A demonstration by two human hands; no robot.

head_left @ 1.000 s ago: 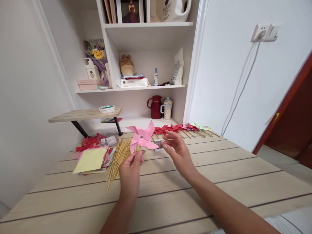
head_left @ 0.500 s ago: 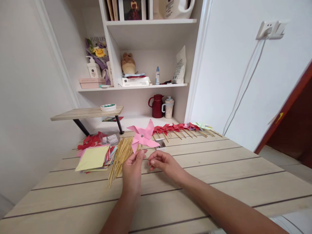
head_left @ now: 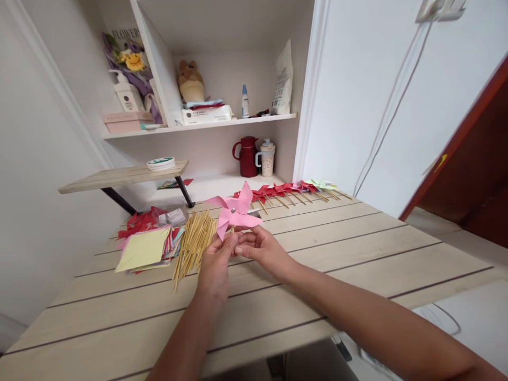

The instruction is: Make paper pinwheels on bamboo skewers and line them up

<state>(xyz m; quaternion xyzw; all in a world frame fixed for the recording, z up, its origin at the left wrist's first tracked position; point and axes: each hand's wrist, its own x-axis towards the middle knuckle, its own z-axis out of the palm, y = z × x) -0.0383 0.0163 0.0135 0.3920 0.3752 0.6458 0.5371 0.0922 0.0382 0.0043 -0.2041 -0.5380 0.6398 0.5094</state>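
An assembled pink pinwheel (head_left: pixel 233 211) tops a stick (head_left: pixel 233 230) pinched in the left hand (head_left: pixel 216 264); the right hand (head_left: pixel 270 254) is curled alongside, its grip unclear. Beyond the pink pinwheel lie finished pinwheels (head_left: pixel 282 188); left of it, unused sticks (head_left: pixel 194 238) and paper (head_left: pixel 143 248).

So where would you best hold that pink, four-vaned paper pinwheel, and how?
The pink paper pinwheel is probably best pinched on its slim tan stick, just under the vanes, from below. The vanes spread wide and look easy to crease; the stick points down beneath them. The left hand grips there.
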